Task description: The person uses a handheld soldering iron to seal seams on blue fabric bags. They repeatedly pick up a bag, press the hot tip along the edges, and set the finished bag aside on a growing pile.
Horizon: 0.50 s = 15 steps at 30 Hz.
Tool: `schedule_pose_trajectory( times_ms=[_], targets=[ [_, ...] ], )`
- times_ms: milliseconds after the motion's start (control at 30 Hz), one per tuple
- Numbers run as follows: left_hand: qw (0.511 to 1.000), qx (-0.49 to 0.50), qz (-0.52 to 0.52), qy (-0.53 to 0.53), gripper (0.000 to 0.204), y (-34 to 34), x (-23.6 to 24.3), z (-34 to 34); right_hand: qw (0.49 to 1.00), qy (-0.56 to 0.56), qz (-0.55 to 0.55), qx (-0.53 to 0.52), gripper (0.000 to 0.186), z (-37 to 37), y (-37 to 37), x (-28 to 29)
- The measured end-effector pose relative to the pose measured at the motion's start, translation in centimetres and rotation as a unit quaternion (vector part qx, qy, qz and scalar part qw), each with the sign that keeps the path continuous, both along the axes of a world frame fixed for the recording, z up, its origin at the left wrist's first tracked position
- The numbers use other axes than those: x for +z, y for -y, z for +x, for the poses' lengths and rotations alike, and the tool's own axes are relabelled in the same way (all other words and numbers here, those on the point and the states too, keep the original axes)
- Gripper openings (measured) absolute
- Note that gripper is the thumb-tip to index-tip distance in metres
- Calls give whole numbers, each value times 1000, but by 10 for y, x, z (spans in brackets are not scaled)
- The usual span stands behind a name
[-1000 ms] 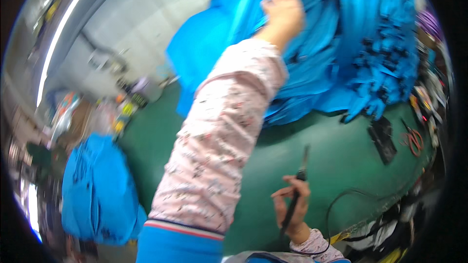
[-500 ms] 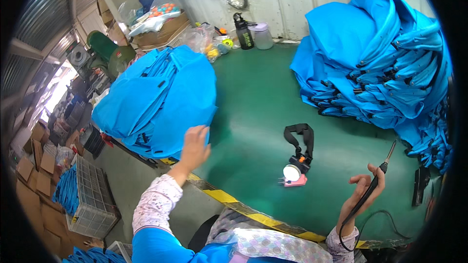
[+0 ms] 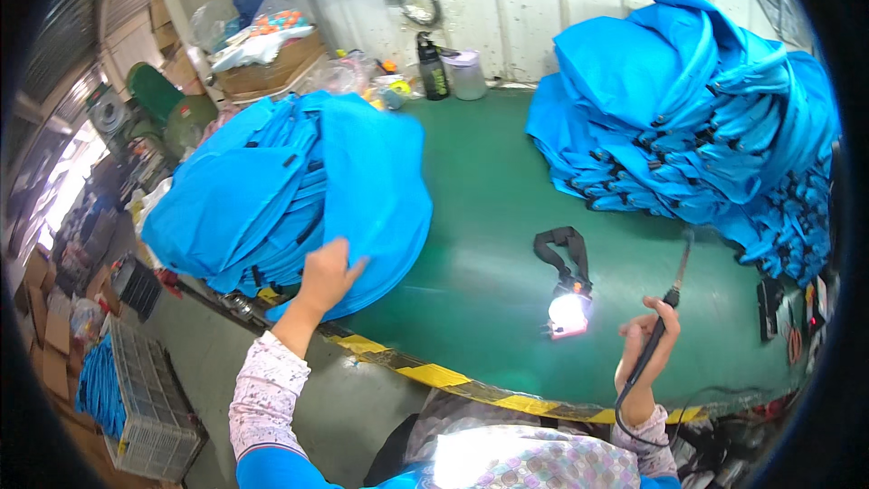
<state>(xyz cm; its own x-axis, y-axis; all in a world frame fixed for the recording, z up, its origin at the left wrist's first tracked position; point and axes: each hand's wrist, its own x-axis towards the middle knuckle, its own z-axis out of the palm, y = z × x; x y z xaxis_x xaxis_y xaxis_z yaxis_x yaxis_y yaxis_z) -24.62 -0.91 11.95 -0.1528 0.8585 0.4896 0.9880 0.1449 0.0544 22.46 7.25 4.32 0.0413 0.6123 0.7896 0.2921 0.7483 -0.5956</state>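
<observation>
On the left of the green worktable [image 3: 489,172] lies a pile of flat blue fabric pieces [image 3: 235,199]. My left hand [image 3: 326,281] is at the near edge of the pile, fingers curled on the top blue fabric piece [image 3: 380,190] and the thumb pointing right. That piece bulges toward the table's middle. In my right hand [image 3: 647,344] is a soldering iron [image 3: 656,330], held like a pen with its metal tip up and away from me. Its black cord hangs past my wrist. The tip touches nothing. A headlamp [image 3: 568,312] with a black strap lies between my hands, its face glaring white.
A taller heap of blue fabric pieces [image 3: 670,118] fills the table's far right. A black bottle [image 3: 432,68] and a lidded jar [image 3: 466,75] stand by the wall. Yellow-black tape [image 3: 434,375] marks the near edge. A grey crate [image 3: 154,407] sits on the floor at left.
The top blue fabric piece has spread to the right under my left hand. My right hand has lifted the soldering iron slightly farther from me. The whole view has shifted, and the headlamp glares brighter.
</observation>
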Motion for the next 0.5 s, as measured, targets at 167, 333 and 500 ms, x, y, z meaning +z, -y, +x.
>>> schedule_pose_trajectory(
  times_ms=[167,333,500],
  targets=[
    [909,-71,330,245,44,-25,73,43,999,-26,3,45,39,-15,8,25],
    [688,-103,458,553,77,-6,131,112,993,-31,86,72,68,-45,-11,53],
    [607,-156,397,670,73,-6,83,138,985,-151,71,37,84,-78,-21,97]
  ],
)
